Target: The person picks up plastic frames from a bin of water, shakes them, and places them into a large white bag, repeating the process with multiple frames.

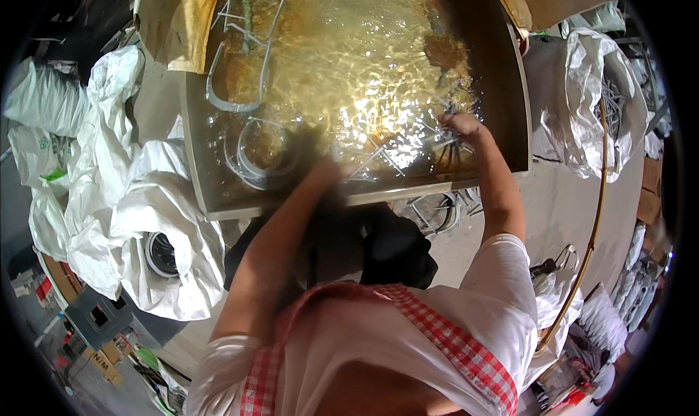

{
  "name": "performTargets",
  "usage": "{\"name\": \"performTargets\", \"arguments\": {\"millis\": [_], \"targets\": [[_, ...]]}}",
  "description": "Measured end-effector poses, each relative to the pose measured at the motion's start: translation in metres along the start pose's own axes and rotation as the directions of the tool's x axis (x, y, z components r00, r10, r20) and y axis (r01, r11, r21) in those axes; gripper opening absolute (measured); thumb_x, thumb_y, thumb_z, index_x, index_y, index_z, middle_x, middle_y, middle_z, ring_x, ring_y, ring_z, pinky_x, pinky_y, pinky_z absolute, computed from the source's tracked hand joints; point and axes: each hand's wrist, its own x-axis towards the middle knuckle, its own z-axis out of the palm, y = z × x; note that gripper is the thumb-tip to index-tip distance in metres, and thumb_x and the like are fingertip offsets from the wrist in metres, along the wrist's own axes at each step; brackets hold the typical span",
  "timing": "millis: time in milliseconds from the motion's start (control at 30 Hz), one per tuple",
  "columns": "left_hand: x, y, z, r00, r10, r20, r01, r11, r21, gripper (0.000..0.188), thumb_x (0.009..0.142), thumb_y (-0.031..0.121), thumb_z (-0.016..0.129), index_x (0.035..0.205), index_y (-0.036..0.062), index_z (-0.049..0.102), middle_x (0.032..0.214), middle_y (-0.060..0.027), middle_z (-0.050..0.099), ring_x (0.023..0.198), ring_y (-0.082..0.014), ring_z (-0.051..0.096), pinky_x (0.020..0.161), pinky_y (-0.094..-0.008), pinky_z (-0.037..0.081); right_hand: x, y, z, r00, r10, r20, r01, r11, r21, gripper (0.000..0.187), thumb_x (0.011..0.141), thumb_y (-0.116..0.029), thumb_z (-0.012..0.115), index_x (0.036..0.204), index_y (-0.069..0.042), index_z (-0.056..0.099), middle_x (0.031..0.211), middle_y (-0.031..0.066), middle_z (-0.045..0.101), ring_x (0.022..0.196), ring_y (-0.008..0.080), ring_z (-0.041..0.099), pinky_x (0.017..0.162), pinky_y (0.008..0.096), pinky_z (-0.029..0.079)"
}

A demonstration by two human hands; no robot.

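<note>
A wide metal tank (520,88) of rippling, yellowish water lies in front of me. My right hand (460,126) is at the tank's right side, low over the water, with its fingers drawn together. A cluster of thin dark and pale strips (450,152) shows just below it; glare hides what the fingers grip. Smeared by motion, my left hand (324,174) is near the tank's front edge, its fingers unreadable. Several thin pale strips (378,157) float between the hands. Left of them is a coiled translucent band (251,174), and farther back a larger pale loop (266,66).
White woven sacks (102,175) crowd the left side; one holds a round dark-centred ring (162,254). At the right, an open white sack (582,103) contains grey strips, and a long bamboo pole (598,212) leans by it. More loops (440,212) lie beneath the tank's front edge.
</note>
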Motion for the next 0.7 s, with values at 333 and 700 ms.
{"name": "performTargets", "arguments": {"millis": [333,700], "targets": [[0.03,0.093,-0.002,0.942,-0.009,0.336,0.326,0.264,-0.908,0.055,0.09,0.053,0.03,0.131,0.0171,0.036,0.131,-0.0065,0.04,0.122,-0.0236,0.035,0.097,-0.0447,0.034,-0.028,-0.064,0.116,0.94,-0.078,0.333,0.091,0.996,-0.025,0.084,0.072,-0.053,0.064,0.129,0.0,0.034,0.116,0.0169,0.051,0.1,0.0249,0.051,0.085,0.035,0.044],[-0.017,0.137,-0.077,0.982,0.121,0.142,0.134,0.069,-0.989,0.088,0.08,0.071,0.021,0.137,0.0035,0.019,0.138,-0.0198,0.025,0.124,-0.0359,0.031,0.1,-0.0533,0.029,-0.078,-0.126,0.162,0.888,-0.439,-0.137,0.409,0.891,-0.198,0.048,0.078,-0.022,0.059,0.119,-0.003,0.043,0.104,0.0181,0.057,0.093,0.0261,0.058,0.083,0.0335,0.047]]}}
